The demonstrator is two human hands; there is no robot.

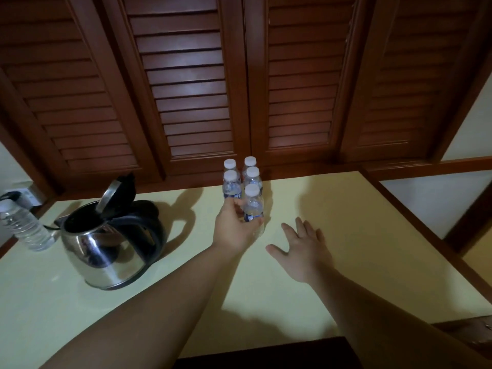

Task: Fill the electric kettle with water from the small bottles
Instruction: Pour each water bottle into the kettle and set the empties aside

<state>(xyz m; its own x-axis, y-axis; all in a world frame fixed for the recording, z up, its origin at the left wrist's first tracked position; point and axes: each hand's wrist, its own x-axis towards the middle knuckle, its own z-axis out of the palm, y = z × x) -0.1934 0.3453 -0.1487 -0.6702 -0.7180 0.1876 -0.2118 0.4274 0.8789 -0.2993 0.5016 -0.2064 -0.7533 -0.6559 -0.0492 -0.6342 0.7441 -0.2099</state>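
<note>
The right hand [300,249] lies nearest, fingers straight and spread, palm down just above or on the counter [359,235] (contact cannot be judged), holding nothing. Just left of it and a little farther out, the left hand [234,225] has its fingers and thumb curled round the lower body of the front bottle [253,202], which stands upright with its white cap on, long axis vertical. Directly behind that grip, the other small bottles [241,173] stand packed close together, all capped.

The kettle [111,241] sits well to the left of the gripping hand and slightly nearer the person, its lid [117,193] tipped up and the mouth open. So the coming carry likely runs leftward, and the left hand is the nearer one to it; the cap must come off first, which the free right hand could do.

A larger bottle [24,225] stands beyond the kettle, farthest left.
</note>
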